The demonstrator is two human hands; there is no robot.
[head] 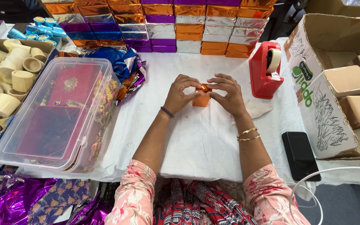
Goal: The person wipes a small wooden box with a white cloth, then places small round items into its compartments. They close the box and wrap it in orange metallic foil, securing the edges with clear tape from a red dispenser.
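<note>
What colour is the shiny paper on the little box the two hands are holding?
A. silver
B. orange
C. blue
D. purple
B: the left hand and the right hand both pinch a little box on the white table, and its shiny paper is orange.

Small wrapped box [201, 99] sat mid-tabletop [201, 141]; tape dispenser [264, 71] to right, lidded plastic bin [55, 112] to left, stacked wrapped boxes [167, 25] behind, phone [301, 155] at right edge.
</note>
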